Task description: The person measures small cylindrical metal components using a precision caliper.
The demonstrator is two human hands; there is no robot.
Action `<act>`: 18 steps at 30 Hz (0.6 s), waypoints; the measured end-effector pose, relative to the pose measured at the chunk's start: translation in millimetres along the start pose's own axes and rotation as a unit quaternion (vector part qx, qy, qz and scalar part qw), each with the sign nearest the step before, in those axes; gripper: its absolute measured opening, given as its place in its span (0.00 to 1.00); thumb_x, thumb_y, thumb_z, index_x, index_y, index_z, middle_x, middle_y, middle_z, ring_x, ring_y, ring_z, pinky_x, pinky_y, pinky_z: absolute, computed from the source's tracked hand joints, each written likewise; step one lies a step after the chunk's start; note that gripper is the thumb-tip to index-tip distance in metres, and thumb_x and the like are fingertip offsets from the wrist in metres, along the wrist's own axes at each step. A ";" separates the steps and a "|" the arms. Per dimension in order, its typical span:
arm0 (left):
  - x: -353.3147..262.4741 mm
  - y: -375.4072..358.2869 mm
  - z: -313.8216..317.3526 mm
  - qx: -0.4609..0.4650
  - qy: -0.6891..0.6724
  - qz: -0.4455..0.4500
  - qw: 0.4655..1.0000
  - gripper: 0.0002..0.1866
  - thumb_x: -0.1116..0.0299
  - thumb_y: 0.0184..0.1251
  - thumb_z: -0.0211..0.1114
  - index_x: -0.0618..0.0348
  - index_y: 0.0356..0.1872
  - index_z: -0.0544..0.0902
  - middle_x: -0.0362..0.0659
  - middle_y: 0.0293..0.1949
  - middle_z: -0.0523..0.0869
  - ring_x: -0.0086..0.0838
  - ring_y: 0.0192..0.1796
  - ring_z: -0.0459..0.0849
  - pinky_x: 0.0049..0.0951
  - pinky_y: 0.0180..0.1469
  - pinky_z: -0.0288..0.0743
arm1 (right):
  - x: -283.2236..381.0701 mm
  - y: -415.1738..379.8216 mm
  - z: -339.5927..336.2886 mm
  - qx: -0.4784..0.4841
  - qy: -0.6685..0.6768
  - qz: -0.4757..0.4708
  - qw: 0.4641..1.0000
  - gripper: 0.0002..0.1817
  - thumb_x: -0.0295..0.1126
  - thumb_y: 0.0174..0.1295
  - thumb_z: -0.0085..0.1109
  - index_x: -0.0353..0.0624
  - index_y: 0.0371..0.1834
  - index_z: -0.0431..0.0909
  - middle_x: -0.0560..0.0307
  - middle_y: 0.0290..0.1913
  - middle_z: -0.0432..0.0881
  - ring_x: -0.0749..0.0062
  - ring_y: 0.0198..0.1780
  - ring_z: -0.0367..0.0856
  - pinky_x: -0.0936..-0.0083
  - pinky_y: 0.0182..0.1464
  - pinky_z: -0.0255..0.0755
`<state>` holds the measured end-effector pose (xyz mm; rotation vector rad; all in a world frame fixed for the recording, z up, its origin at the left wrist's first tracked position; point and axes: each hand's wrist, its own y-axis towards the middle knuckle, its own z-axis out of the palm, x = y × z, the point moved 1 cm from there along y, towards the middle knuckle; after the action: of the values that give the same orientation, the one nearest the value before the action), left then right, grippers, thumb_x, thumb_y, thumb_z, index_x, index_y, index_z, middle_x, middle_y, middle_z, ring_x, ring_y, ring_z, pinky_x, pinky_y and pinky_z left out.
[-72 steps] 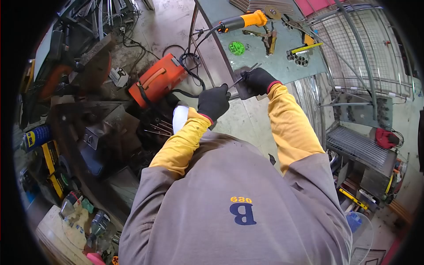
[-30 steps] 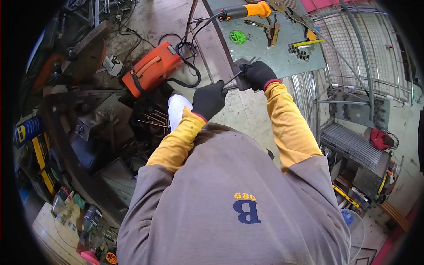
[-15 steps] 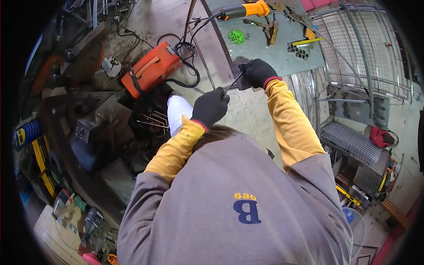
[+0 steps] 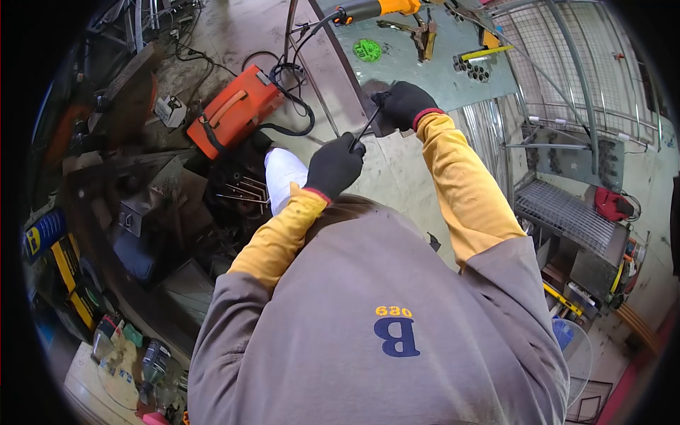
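My left hand (image 4: 336, 168), in a black glove with a red cuff, is closed around the lower end of a thin dark metal rod (image 4: 366, 128). The rod slants up and right to my right hand (image 4: 412, 106), gloved the same way, whose fingers are closed at its upper end. Exactly how the right fingertips meet it is hard to see. Both hands are in front of my chest, the right one by the near corner of a grey worktable (image 4: 425, 92). A dark metal piece (image 4: 383, 126) shows at that corner, just below the right hand.
On the table lie an orange-and-black power tool (image 4: 365, 10), a green disc (image 4: 367, 49), a clamp-like tool (image 4: 428, 39) and several short tubes (image 4: 473, 70). A red-orange machine (image 4: 234, 110) with cables stands on the floor. Left is a dark metal bin (image 4: 134, 212); right, wire mesh (image 4: 563, 216).
The view has shifted slightly, so the table and machine sit a little further left and up. Both hands keep hold of the rod, which looks steeper now.
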<state>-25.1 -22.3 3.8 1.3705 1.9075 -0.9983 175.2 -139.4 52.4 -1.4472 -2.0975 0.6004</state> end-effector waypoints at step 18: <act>-3.4 43.0 -5.6 -0.089 0.163 0.097 0.978 0.11 0.58 0.73 0.66 0.54 0.40 0.84 0.52 0.30 0.88 0.52 0.35 0.89 0.53 0.38 0.80 | 1.2 0.0 -0.2 -0.025 -0.027 -0.038 0.999 0.34 0.60 0.74 0.55 0.33 0.38 0.90 0.37 0.31 0.90 0.46 0.34 0.92 0.57 0.45 0.83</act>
<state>16.7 -11.1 -0.6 1.6536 1.9885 -0.5170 175.0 -138.3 52.8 -1.3859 -2.2127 0.5674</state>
